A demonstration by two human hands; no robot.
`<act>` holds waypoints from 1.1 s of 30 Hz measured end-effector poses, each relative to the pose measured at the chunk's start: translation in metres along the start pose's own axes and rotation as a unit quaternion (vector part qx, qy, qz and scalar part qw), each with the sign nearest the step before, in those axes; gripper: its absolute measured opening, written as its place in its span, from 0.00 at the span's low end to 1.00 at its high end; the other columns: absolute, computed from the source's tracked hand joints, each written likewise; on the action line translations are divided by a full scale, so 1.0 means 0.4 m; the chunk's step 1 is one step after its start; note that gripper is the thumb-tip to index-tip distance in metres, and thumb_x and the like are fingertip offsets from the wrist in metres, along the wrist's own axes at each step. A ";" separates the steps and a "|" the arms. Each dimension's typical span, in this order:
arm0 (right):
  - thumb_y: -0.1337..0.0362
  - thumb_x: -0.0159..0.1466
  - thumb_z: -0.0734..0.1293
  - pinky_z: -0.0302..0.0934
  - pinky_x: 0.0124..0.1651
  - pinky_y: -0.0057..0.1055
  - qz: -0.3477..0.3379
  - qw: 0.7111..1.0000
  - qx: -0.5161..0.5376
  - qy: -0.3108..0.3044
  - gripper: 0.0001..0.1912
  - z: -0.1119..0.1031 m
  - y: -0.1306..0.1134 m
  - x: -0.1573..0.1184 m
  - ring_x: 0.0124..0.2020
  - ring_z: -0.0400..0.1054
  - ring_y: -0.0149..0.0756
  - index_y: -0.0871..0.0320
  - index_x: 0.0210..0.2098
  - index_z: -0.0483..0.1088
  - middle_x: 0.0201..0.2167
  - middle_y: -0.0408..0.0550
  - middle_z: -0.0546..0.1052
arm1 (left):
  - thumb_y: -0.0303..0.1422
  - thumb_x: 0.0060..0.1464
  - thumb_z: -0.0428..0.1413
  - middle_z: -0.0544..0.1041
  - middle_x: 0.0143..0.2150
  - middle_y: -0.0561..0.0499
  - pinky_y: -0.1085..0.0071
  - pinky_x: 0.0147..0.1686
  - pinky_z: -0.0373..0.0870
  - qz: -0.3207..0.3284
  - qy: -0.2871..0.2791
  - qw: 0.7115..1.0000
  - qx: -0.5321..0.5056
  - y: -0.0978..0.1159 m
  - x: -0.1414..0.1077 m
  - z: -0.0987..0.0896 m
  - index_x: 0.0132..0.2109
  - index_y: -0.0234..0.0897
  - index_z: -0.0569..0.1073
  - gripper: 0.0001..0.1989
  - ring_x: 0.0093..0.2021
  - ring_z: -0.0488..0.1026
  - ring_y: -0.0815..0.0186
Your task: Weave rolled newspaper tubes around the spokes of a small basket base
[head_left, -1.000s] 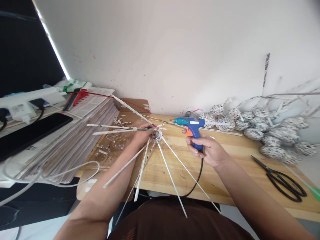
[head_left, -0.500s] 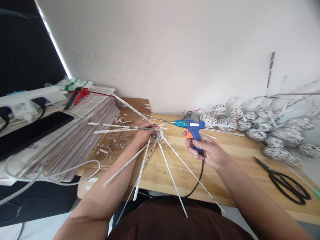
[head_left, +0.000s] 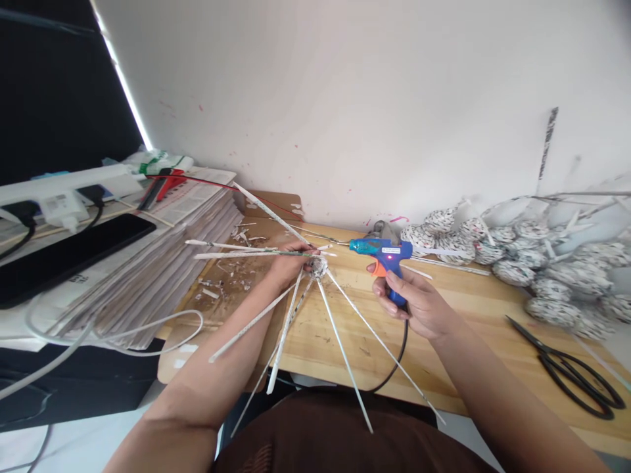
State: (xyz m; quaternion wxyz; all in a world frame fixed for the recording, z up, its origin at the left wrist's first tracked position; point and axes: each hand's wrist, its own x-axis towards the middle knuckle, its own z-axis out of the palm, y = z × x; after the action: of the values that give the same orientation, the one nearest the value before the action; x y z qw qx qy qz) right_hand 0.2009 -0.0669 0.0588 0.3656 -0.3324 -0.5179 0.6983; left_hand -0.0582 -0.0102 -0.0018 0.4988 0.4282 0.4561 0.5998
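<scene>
Near the middle of the view, my left hand (head_left: 290,264) is closed on a small woven paper piece (head_left: 319,266), from which long rolled-paper sticks (head_left: 344,351) fan out on all sides. Some of those sticks cross over the left forearm; my left fingertips are partly hidden by the piece. My right hand (head_left: 411,295) grips a blue hot glue gun (head_left: 394,253) by its handle, a finger by the orange trigger. Its nozzle points left, a little to the right of and above the woven piece. A small red light glows on the gun's body.
Several woven paper balls (head_left: 513,246) are heaped on the right against the wall. Black scissors (head_left: 566,368) lie at the table's right. On the left are stacked newspapers (head_left: 197,263), a black phone (head_left: 79,256) and a power strip (head_left: 64,184). Paper scraps litter a brown board (head_left: 231,299).
The whole scene has shifted slightly right in view. The gun's red light now shows. Both hands keep their holds, and the gun stays close to the woven piece.
</scene>
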 end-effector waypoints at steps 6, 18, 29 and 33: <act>0.53 0.63 0.69 0.40 0.18 0.23 0.002 0.998 -0.052 0.020 0.13 0.010 0.006 -0.002 0.21 0.59 0.23 0.56 0.36 0.66 0.31 0.43 0.69 | 0.38 0.31 0.70 0.75 0.25 0.50 0.73 0.20 0.66 -0.007 -0.007 1.000 0.000 0.002 0.001 0.003 0.28 0.33 0.77 0.17 0.22 0.69 0.70; 0.49 0.62 0.68 0.44 0.20 0.24 -0.001 0.985 -0.166 0.048 0.18 0.048 -0.007 -0.002 0.21 0.59 0.24 0.56 0.38 0.63 0.28 0.41 0.67 | 0.38 0.34 0.70 0.76 0.26 0.50 0.73 0.20 0.64 0.002 -0.014 1.000 -0.007 -0.011 0.002 -0.001 0.29 0.33 0.77 0.16 0.22 0.68 0.71; 0.48 0.64 0.65 0.45 0.19 0.25 -0.016 0.976 -0.213 0.046 0.18 0.051 -0.009 -0.006 0.21 0.58 0.26 0.55 0.42 0.62 0.27 0.39 0.64 | 0.40 0.35 0.70 0.77 0.27 0.49 0.73 0.21 0.65 0.003 -0.023 1.000 0.006 -0.017 0.005 -0.007 0.29 0.33 0.77 0.17 0.22 0.68 0.71; 0.48 0.66 0.63 0.46 0.19 0.25 -0.022 0.974 -0.224 0.037 0.17 0.048 -0.006 -0.006 0.21 0.57 0.26 0.55 0.41 0.62 0.25 0.38 0.61 | 0.39 0.35 0.70 0.77 0.30 0.48 0.73 0.21 0.66 0.002 -0.032 0.999 0.000 -0.013 0.002 -0.007 0.29 0.33 0.77 0.16 0.24 0.70 0.70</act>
State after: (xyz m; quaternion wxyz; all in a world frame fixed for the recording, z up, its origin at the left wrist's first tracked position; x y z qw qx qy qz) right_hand 0.1862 -0.0776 0.0662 0.3163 -0.4200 -0.6545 0.5433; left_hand -0.0599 -0.0093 -0.0073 0.5120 0.4479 0.4393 0.5867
